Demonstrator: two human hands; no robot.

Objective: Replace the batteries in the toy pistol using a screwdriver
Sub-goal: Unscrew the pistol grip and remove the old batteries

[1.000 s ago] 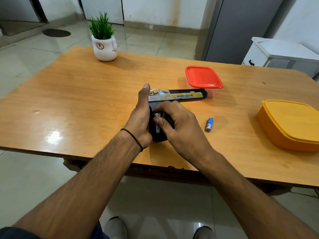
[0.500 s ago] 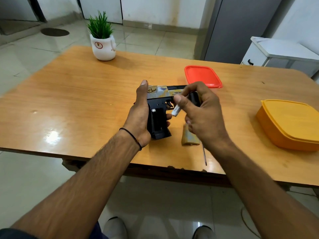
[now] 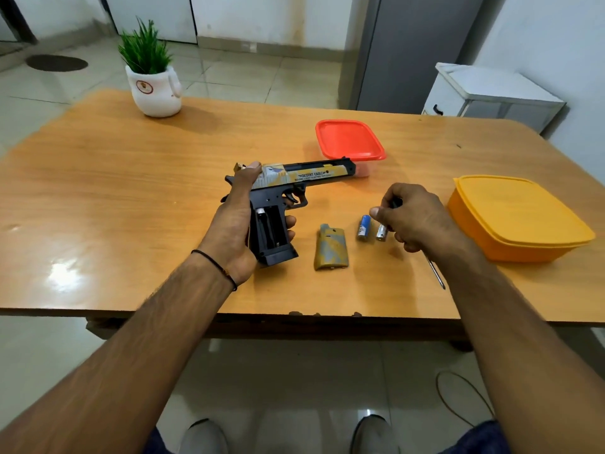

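Observation:
My left hand grips the black and yellow toy pistol from the back, its barrel pointing right. The grip's battery compartment lies uncovered and looks empty. The yellow-grey grip cover rests on the table to its right. Two batteries lie side by side further right: a blue one and a silver one, the latter right under my right fingers. My right hand is closed around the screwdriver, whose shaft pokes out below the wrist.
The wooden table carries a red-lidded box behind the barrel, a large orange lidded box at the right, and a potted plant at the back left. A white cabinet stands beyond the table.
My right hand lifted a battery out of the pistol grip and carried it right, down beside the blue battery. The head view shifted, bringing cover and both batteries into sight.

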